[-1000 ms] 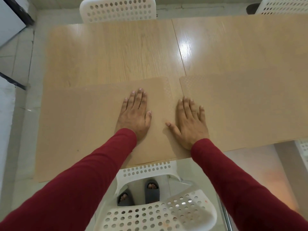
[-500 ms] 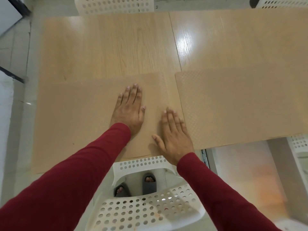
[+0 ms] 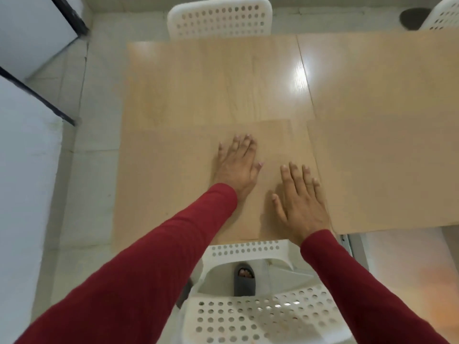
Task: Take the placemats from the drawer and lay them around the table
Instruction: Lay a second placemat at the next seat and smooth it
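So both hands are flat on the same placemat right now: the left hand sits around the middle of the frame with fingers straight and spread, and the right hand is just to its right and a bit lower, also flat, palm down, nothing gripped in either one. The left placemat they're pressing covers the lower-left part of the table, and its near edge seems to hang a touch past the table edge at the bottom, above the white perforated chair in the lower middle of the frame. A second placemat lies just beside it on the right side of the frame, the two edges nearly touching, with the right hand's little finger close to that seam. Looks to me like the smoothing and squaring-up step for this mat, not a pickup. Two mats are down on the near side, and the far side by the other white chair at the top still shows bare wood, so I'd guess the job is roughly halfway. Next move probably means lifting both hands off and going for more mats; no drawer in view, so can't say where they are.
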